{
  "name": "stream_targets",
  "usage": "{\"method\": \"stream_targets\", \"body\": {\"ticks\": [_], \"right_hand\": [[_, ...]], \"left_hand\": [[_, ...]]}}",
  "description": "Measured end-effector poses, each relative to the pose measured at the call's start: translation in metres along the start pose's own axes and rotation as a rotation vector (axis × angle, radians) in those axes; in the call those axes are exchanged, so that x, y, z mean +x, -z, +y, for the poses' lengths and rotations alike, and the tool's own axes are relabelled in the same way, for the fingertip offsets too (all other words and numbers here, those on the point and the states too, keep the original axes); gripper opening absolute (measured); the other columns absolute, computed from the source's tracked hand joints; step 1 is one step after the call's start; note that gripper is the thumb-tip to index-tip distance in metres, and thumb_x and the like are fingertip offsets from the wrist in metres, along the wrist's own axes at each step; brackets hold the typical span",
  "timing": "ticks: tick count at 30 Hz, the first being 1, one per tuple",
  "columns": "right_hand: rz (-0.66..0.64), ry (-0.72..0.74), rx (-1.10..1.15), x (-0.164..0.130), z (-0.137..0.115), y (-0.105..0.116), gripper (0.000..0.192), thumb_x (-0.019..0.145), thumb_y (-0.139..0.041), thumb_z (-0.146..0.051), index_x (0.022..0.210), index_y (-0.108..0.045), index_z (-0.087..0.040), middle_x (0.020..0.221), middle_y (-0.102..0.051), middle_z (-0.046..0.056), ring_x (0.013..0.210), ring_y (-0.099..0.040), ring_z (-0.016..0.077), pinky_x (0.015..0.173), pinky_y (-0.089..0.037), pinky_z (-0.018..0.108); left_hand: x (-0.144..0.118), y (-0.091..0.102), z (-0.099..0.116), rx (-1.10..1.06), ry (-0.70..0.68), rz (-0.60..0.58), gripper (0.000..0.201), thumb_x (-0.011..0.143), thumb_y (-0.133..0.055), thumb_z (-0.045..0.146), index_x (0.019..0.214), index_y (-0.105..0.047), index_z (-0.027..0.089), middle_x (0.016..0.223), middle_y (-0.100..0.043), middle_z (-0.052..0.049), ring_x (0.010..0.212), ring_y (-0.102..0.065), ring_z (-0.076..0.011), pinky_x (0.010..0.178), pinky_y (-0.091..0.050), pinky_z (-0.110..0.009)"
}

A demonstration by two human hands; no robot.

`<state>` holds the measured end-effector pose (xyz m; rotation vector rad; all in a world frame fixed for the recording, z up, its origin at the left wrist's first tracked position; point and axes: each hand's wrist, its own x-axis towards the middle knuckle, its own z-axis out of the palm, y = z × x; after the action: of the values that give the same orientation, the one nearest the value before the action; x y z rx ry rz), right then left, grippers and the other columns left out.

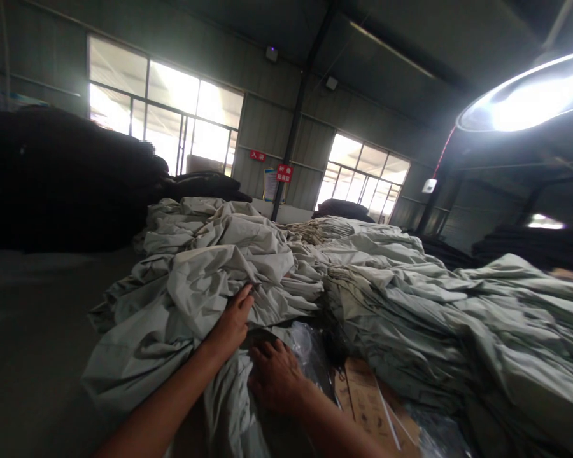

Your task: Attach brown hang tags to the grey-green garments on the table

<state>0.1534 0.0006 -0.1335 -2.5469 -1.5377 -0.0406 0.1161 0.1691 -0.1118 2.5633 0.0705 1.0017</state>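
A large heap of light grey-green fabric [229,267] lies in loose folds before me. My left hand [236,318] reaches into it, thumb and fingers pinched together on a fold. Closer to me and a little to the right, my right hand [274,372] has its fingers curled over a gathered strip of the same fabric; the fingertips are partly hidden in shadow. Just right of that hand lie clear plastic bags [308,346] and printed brown cardboard [367,404].
A second heap of grey-green fabric [410,318] stretches along the right. Dark piled material [62,178] stands at the far left. Bare floor [33,318] shows on the left. A bright hanging lamp [539,102] is overhead at the upper right, its small white switch [429,186] dangling below.
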Motion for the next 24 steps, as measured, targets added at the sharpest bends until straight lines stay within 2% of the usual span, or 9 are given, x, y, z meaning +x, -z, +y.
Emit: {"method": "stream_targets", "body": {"ticks": [4, 9, 13, 18, 24], "right_hand": [[0.022, -0.03, -0.014, -0.003, 0.001, -0.003, 0.056, 0.08, -0.046, -0.046, 0.133, -0.041, -0.028, 0.137, -0.039, 0.01, 0.123, -0.033, 0.0372, 0.099, -0.028, 0.053], [0.129, 0.006, 0.018, -0.008, -0.005, -0.001, 0.05, 0.078, -0.051, -0.04, 0.127, -0.046, -0.029, 0.13, -0.045, 0.006, 0.112, -0.042, 0.0303, 0.096, -0.034, 0.044], [0.093, 0.007, 0.006, -0.005, -0.003, -0.002, 0.054, 0.08, -0.046, -0.042, 0.132, -0.042, -0.025, 0.134, -0.044, 0.007, 0.116, -0.04, 0.033, 0.1, -0.03, 0.048], [0.011, -0.057, -0.014, 0.008, 0.001, -0.005, 0.061, 0.082, -0.043, -0.047, 0.134, -0.042, -0.016, 0.134, -0.046, 0.013, 0.127, -0.031, 0.0376, 0.103, -0.024, 0.053], [0.033, -0.053, 0.001, 0.01, -0.001, -0.001, 0.063, 0.079, -0.046, -0.049, 0.132, -0.045, -0.013, 0.131, -0.049, 0.015, 0.125, -0.033, 0.0378, 0.103, -0.026, 0.052]], "left_hand": [[0.0, 0.0, 0.001, 0.013, 0.021, -0.017, 0.066, 0.056, -0.036, -0.01, 0.116, -0.047, 0.016, 0.145, -0.03, -0.009, 0.135, -0.026, -0.0183, 0.112, -0.029, -0.036], [0.0, -0.003, -0.002, 0.016, 0.021, -0.014, 0.065, 0.056, -0.035, -0.009, 0.115, -0.047, 0.015, 0.145, -0.03, -0.01, 0.135, -0.026, -0.0176, 0.112, -0.029, -0.035], [0.0, -0.002, -0.001, 0.034, 0.011, -0.011, 0.066, 0.056, -0.035, -0.009, 0.115, -0.047, 0.016, 0.144, -0.031, -0.009, 0.135, -0.026, -0.0175, 0.112, -0.029, -0.036], [-0.001, 0.0, 0.003, 0.081, 0.009, -0.043, 0.062, 0.056, -0.036, -0.009, 0.114, -0.047, 0.013, 0.144, -0.03, -0.013, 0.135, -0.027, -0.0195, 0.111, -0.03, -0.034], [0.0, 0.0, 0.003, 0.114, 0.027, -0.081, 0.063, 0.057, -0.038, -0.008, 0.116, -0.047, 0.013, 0.145, -0.028, -0.012, 0.135, -0.025, -0.0191, 0.111, -0.029, -0.033]]}}
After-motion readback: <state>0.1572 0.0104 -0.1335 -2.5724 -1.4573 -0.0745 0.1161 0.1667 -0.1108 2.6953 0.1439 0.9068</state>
